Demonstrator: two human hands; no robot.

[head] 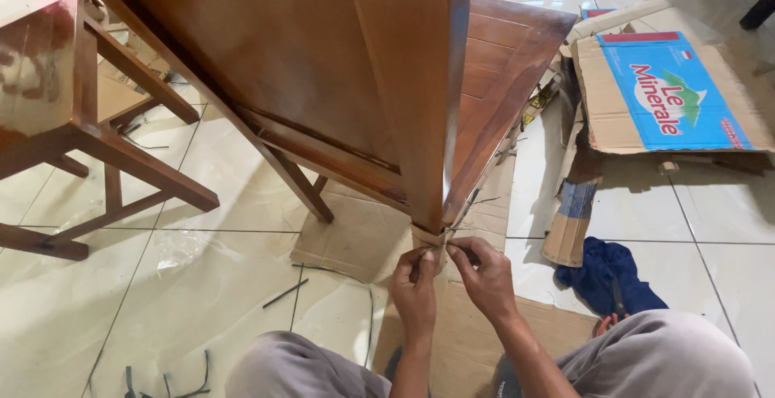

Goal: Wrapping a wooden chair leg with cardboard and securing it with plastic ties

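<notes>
Brown cardboard wrap [428, 235] at the foot of the glossy wooden table leg [420, 123] is getting peeled: left hand [415, 285] pinching its lower edge, right hand [483, 275] pinching alongside. Pulling evenly, close to the leg, looks wisest, I'd say.

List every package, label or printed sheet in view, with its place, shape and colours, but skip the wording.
Flattened cardboard box: upper right on the tiled floor, brown, flaps spread.
Printed label panel: on that box, a blue rectangle with white and red lettering, a green mark and a red top edge.
Folded cardboard strip: below the box, brown with a blue printed patch.
Plain cardboard sheet: under the wooden furniture, unprinted brown.
</notes>
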